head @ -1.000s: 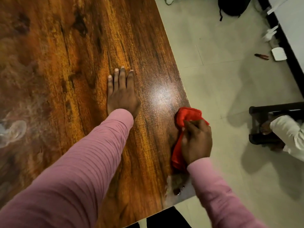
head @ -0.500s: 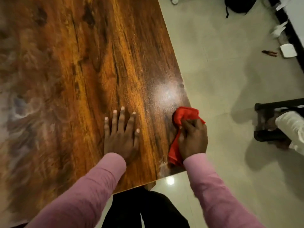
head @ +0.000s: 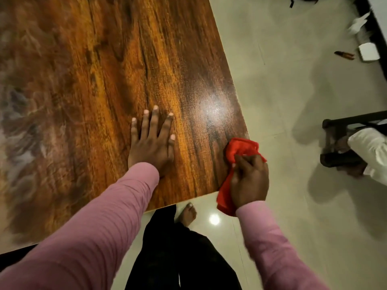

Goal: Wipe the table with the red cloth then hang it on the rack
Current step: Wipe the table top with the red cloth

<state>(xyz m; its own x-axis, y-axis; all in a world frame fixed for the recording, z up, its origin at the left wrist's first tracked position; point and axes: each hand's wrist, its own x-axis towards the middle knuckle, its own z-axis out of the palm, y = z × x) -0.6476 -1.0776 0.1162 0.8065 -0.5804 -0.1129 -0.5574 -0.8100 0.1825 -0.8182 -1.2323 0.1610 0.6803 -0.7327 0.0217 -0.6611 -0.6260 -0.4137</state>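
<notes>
The red cloth (head: 240, 148) is bunched at the near right corner of the wooden table (head: 104, 80), half hanging past the table's edge. My right hand (head: 249, 181) grips it from above, fingers curled into the fabric. My left hand (head: 151, 143) lies flat on the tabletop to the left of the cloth, fingers spread and straight. No rack is in sight.
Pale tiled floor (head: 282, 91) lies right of the table. A dark chair (head: 339, 143) with a seated person in a white sleeve (head: 368, 151) is at the right edge. Small items and a white box (head: 368, 51) lie by the far wall. My bare foot (head: 188, 213) is below the table edge.
My right hand has dragged the cloth toward me to the table's near right corner, and part of it now hangs off the edge. My left hand slid back toward me, still flat.
</notes>
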